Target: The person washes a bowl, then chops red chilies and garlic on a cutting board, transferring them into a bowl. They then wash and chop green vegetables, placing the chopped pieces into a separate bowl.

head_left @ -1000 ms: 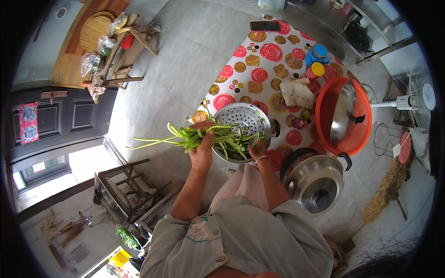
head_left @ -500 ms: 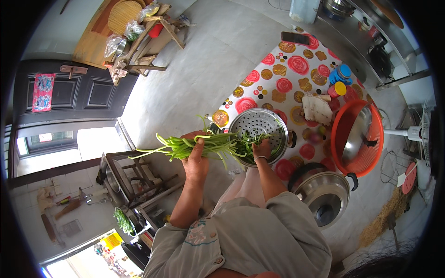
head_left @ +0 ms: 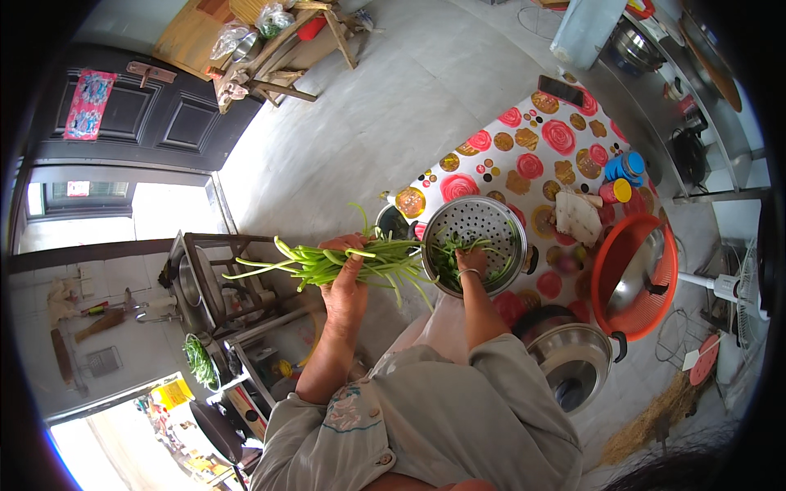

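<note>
My left hand (head_left: 344, 288) is closed round a bunch of leafy greens (head_left: 307, 266), its long pale-green stems sticking out to the left and down. To its right, a perforated metal steamer basket (head_left: 483, 214) stands at the near edge of the table. My right hand (head_left: 472, 262) reaches over the basket's near side, fingers closed on the dark leafy ends of the greens. Those leaves partly hide its fingertips. Some thin green stems lie along the basket's right inner side.
Beside the basket on the flowered tablecloth (head_left: 530, 167) are a lidded metal pot (head_left: 565, 360), an orange plastic basket (head_left: 606, 270) holding a metal lid (head_left: 634, 266), a whitish slab (head_left: 576, 217), jars (head_left: 624, 168) and a phone (head_left: 561, 90). A dark bowl (head_left: 393, 221) sits left of the steamer basket.
The view has shifted, so the table and steamer basket appear farther right. My left hand keeps its hold on the stems; my right hand remains at the leaves over the basket.
</note>
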`<state>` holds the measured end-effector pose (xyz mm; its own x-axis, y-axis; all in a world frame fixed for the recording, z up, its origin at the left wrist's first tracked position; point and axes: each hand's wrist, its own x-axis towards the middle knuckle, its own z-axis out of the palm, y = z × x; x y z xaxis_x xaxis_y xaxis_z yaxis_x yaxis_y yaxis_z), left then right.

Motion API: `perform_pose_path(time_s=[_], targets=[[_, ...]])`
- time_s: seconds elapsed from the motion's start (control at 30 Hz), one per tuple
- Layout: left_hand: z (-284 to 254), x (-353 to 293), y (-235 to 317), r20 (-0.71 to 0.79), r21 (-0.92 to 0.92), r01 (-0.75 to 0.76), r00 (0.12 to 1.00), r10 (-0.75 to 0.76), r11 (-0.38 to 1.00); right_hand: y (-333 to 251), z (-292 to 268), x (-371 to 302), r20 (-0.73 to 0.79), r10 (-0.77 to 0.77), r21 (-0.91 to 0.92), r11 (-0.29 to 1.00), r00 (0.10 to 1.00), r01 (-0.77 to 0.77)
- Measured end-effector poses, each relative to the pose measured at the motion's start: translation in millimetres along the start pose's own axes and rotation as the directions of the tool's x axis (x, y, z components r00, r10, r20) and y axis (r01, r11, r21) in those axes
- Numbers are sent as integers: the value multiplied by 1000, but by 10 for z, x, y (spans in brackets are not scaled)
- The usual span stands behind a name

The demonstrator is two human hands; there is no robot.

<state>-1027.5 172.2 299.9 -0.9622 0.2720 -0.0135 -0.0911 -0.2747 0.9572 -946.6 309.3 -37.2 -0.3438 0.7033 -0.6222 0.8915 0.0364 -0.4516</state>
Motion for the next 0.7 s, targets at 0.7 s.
perform_pose_path(time_s=[0.7], targets=[[-837,-347,551,-263,-51,-122,959,105,991,455,-780,265,11,-342,438,847,939,303]])
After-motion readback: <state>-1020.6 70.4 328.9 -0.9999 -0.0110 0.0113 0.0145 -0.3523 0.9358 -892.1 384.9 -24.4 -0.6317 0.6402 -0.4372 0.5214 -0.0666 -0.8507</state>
